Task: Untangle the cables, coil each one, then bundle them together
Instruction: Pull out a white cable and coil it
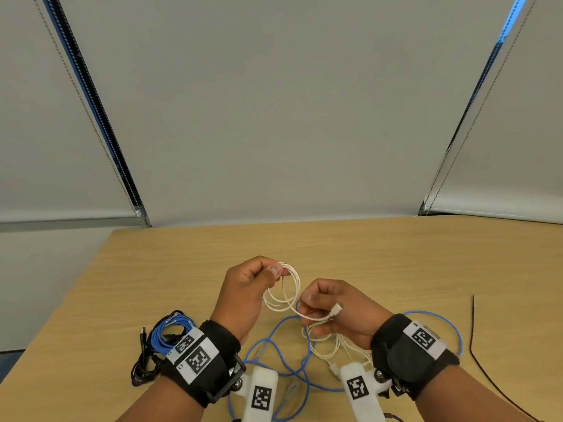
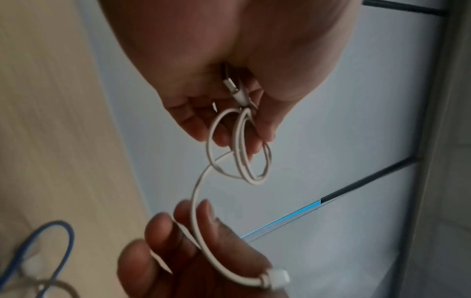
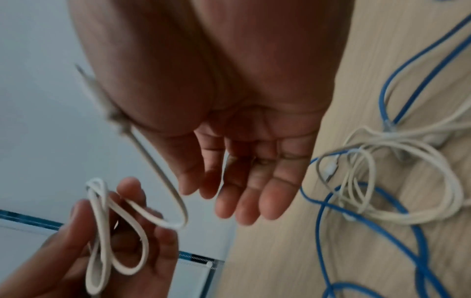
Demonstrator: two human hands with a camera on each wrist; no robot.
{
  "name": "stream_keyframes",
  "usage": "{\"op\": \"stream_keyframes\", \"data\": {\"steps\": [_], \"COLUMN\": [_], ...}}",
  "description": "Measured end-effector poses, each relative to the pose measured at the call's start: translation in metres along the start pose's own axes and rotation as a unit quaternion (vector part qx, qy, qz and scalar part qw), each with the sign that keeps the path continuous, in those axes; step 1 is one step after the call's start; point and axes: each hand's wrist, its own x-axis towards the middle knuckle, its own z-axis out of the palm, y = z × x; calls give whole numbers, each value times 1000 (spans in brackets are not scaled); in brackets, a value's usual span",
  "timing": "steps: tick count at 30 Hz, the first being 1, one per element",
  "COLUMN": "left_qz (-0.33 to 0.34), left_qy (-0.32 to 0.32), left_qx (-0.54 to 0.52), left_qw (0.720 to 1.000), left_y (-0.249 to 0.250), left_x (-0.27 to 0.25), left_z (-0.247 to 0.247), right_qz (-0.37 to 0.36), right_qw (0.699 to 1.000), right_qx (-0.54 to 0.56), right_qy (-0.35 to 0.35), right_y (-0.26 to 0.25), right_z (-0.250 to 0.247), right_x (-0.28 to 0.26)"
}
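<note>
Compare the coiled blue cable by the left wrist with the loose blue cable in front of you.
The coiled blue cable is wound into a tight ring; the loose blue cable sprawls in wide loops. The coiled one lies clear of the white cable on the table; the loose one crosses it. Both rest untouched on the table.

We see a wooden table (image 1: 396,254) bearing a coiled blue cable (image 1: 170,333), loose blue cable (image 1: 286,360), tangled white cable (image 1: 329,348) and black cables (image 1: 143,363).
</note>
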Motion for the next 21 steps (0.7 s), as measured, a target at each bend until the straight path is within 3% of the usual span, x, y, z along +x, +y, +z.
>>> {"op": "stream_keyframes", "data": {"steps": [6, 9, 11, 14, 19, 21], "left_qz": [-38, -51, -56, -60, -61, -55], "left_qy": [49, 78, 92, 95, 123, 111], "left_qx": [48, 71, 79, 68, 3, -17], "left_qw": [997, 993, 991, 991, 991, 992], "left_y": [-10, -14, -16, -18, -24, -23], "left_x": [4, 6, 6, 4, -1, -2], "left_z": [-12, -13, -10, -1, 3, 3], "right_qz": [-40, -142, -199, -208, -173, -177], "right_qw": [992, 951, 930, 911, 847, 840], "right_qx": [-54, -167, -233, -332, -473, -489], "right_qy": [109, 216, 202, 128, 171, 152], "right_y": [-7, -15, -19, -14, -9, -9], "right_z": [-14, -7, 8, 35, 47, 49], "right_x": [3, 4, 2, 1, 5, 5]}}
